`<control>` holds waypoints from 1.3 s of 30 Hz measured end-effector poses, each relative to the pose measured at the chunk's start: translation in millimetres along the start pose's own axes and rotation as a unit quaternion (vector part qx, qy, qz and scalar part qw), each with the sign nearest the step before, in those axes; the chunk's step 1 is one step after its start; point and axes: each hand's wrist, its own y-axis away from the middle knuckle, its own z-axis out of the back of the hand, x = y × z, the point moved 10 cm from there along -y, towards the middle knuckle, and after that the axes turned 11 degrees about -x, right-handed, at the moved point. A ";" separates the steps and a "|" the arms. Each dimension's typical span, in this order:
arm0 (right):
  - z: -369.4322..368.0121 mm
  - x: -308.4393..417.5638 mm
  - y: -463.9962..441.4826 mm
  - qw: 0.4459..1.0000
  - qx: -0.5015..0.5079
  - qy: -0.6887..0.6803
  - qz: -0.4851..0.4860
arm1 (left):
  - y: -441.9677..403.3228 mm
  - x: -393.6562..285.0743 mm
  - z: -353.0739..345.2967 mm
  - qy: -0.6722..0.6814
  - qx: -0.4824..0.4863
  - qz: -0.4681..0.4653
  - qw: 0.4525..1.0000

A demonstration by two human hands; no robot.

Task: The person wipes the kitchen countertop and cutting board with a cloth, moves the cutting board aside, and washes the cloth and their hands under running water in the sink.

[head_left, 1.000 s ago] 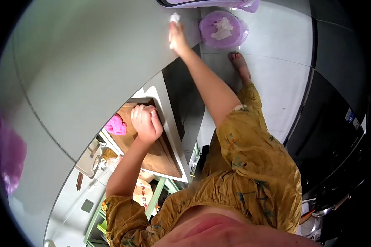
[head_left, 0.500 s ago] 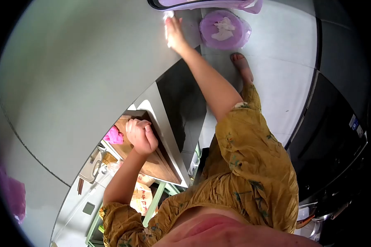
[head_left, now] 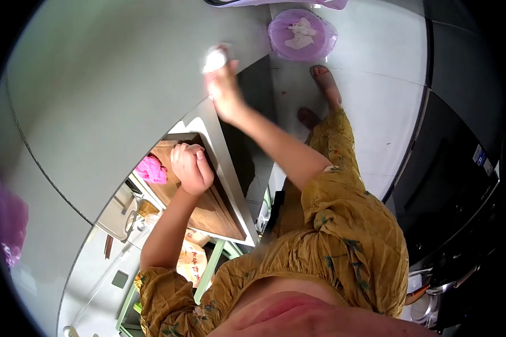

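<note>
Holding white wad (head_left: 216,58) — right hand (head_left: 225,92).

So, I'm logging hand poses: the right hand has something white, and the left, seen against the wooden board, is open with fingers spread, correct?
Not spread: the head view shows the left hand closed in a fist. It is seen against the wooden board, and the right hand does have something white.

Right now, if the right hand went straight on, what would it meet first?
Probably the pale grey surface; no loose object shows ahead of the right hand. Depth is unclear, so it may already be touching.
</note>
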 end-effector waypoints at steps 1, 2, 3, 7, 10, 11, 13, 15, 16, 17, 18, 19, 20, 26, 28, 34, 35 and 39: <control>-6.0 59.7 7.0 0.994 0.008 0.032 0.109 | -0.1 -0.7 -1.1 -0.002 0.000 0.001 1.000; -8.4 68.9 3.7 0.993 0.028 0.031 0.110 | 0.0 -1.1 -0.4 -0.006 0.002 0.004 1.000; -11.7 72.7 -2.4 0.992 0.049 0.030 0.113 | -0.6 -0.2 -0.1 -0.010 0.002 0.004 1.000; -3.9 -64.7 -35.9 0.997 -0.003 0.072 -0.017 | -3.7 -3.1 1.9 -0.003 -0.013 -0.004 1.000; 15.5 -163.4 -40.8 0.985 -0.080 0.036 -0.147 | -4.1 -2.3 4.5 -0.012 -0.024 0.001 1.000; 8.6 -164.8 -42.3 0.986 -0.080 0.032 -0.141 | -4.8 -3.4 6.9 -0.014 -0.038 -0.004 0.999; -0.8 -129.6 -43.7 0.988 -0.028 -0.006 -0.150 | -1.7 2.3 6.9 -0.014 -0.035 0.016 0.999; -12.4 -29.9 -41.0 0.998 0.005 -0.059 -0.035 | -1.4 2.3 7.0 -0.028 -0.033 0.012 0.999; -20.0 10.4 -34.4 1.000 -0.003 -0.015 0.020 | -0.9 1.3 8.7 -0.029 -0.038 0.012 0.999; -30.5 55.9 -30.7 0.995 0.008 -0.007 0.095 | -2.3 0.7 10.1 -0.028 -0.046 0.010 0.999; -40.4 99.8 -23.3 0.988 0.038 -0.020 0.146 | -3.2 1.1 9.8 -0.028 -0.040 0.020 0.999; -39.3 154.8 -11.0 0.979 0.007 -0.041 0.200 | -3.5 0.0 11.8 -0.021 -0.051 0.021 0.998; -48.2 194.4 1.0 0.965 0.038 -0.071 0.249 | -3.5 -0.1 14.4 -0.024 -0.061 0.017 0.998; -48.7 251.5 40.8 0.941 0.146 -0.094 0.292 | 3.6 4.5 17.1 -0.034 -0.104 0.014 0.994; -16.3 201.8 36.5 0.981 0.099 0.004 0.164 | 4.6 8.1 15.1 -0.030 -0.103 0.027 0.994; 65.3 167.6 35.5 0.976 0.007 0.185 0.117 | 6.0 5.7 18.1 -0.044 -0.117 0.071 0.990; 69.0 176.6 30.0 0.974 -0.025 0.171 0.147 | 10.0 7.0 18.8 -0.046 -0.120 0.089 0.988; 15.1 279.1 14.0 0.987 0.024 -0.074 0.141 | 47.0 -8.4 42.6 0.017 -0.183 0.150 0.972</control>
